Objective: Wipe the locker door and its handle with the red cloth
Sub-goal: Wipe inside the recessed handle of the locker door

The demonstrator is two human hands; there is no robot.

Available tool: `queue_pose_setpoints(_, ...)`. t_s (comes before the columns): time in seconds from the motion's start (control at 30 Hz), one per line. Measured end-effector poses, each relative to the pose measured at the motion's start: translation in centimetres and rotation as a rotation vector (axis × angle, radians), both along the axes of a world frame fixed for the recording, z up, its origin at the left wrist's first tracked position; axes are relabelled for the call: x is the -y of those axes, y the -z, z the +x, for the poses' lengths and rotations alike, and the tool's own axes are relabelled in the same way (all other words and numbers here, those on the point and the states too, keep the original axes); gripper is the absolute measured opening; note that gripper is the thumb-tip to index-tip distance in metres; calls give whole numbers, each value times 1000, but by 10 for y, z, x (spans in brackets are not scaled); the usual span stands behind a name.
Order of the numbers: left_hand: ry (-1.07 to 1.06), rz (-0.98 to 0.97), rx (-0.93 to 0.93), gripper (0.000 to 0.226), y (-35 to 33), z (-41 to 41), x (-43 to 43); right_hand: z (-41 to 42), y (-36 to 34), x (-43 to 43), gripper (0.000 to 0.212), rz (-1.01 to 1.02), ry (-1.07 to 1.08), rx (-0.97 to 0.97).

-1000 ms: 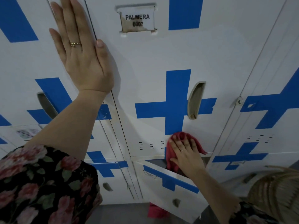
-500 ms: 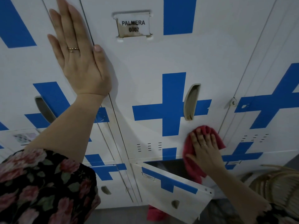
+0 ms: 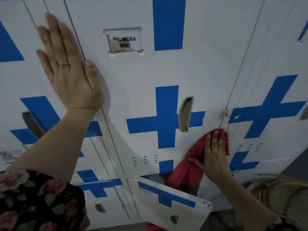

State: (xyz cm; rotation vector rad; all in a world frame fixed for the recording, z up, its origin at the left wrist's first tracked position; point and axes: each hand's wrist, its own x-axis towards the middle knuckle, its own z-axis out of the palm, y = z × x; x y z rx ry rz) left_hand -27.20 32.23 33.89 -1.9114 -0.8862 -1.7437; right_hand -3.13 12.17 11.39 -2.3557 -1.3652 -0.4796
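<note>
So your right hand [image 3: 214,155] is flat, fingers spread wide, palm pressing the red cloth [image 3: 193,164] against the locker door [image 3: 133,77]. It's not a closed grip at all, the cloth is just pinned under the palm, with its loose end drooping toward the open lower locker door [image 3: 168,207]. That puts the cloth at the door's lower right corner, just below and to the right of the recessed handle [image 3: 185,114], not touching it. Your left hand [image 3: 70,67] is open too, holding nothing, laid flat across the seam to the neighbouring locker, looks like you're bracing. Progress-wise I'd guess midway: the bottom strip is getting wiped, but I can't tell if the upper part around the PALMERA 0007 name tag [image 3: 124,41] is clean. The handle looks dingy inside, so that's probably still to do.
</note>
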Motion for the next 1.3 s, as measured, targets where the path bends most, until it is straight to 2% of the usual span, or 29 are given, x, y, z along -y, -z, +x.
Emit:
queue_pose_setpoints(0.1, -1, 2, -3, 62, 0, 0, -1, 5, -12, -5, 91, -27, -42, 95)
queue_pose_setpoints(0.2, -4, 2, -4, 61, 0, 0, -1, 1, -38, -16, 86, 75, -156, 186)
queue_pose_setpoints(0.33, 4, -3, 2, 60, 0, 0, 0, -19, -70, -31, 79, 199, -235, 127)
queue_pose_setpoints(0.43, 2, -2, 2, 60, 0, 0, 1, -32, -73, -40, 69, 290, -270, 153)
queue_pose_setpoints(0.57, 0, -10, 6, 60, -1, 0, 2, -44, -88, -47, 75, 452, -239, 201)
queue_pose_setpoints(0.63, 3, -12, 7, 60, -2, 0, 2, -54, -101, -50, 71, 575, -191, 135)
queue_pose_setpoints(0.7, 0, -10, 6, 60, -2, 0, 2, -61, -111, -50, 60, 617, -145, 67)
queue_pose_setpoints(0.8, -5, -12, -1, 60, -2, 0, 3, -63, -109, -51, 20, 608, -120, -47)
queue_pose_setpoints(0.83, -5, -14, -1, 60, -2, 0, 4, -64, -109, -50, 19, 642, -109, -115)
queue_pose_setpoints(0.93, 4, -24, -3, 60, -2, -1, 5, -69, -110, -45, 41, 800, -140, -197)
queue_pose_setpoints(1.07, 12, -33, -8, 60, -3, -1, 6, -80, -113, -45, 31, 911, -135, -297)
queue_pose_setpoints(1.17, 17, -31, -6, 60, -4, -1, 6, -84, -115, -49, 39, 842, -149, -414)
queue_pose_setpoints(1.3, 19, -29, -5, 60, -3, -1, 6, -85, -111, -50, 41, 762, -79, -367)
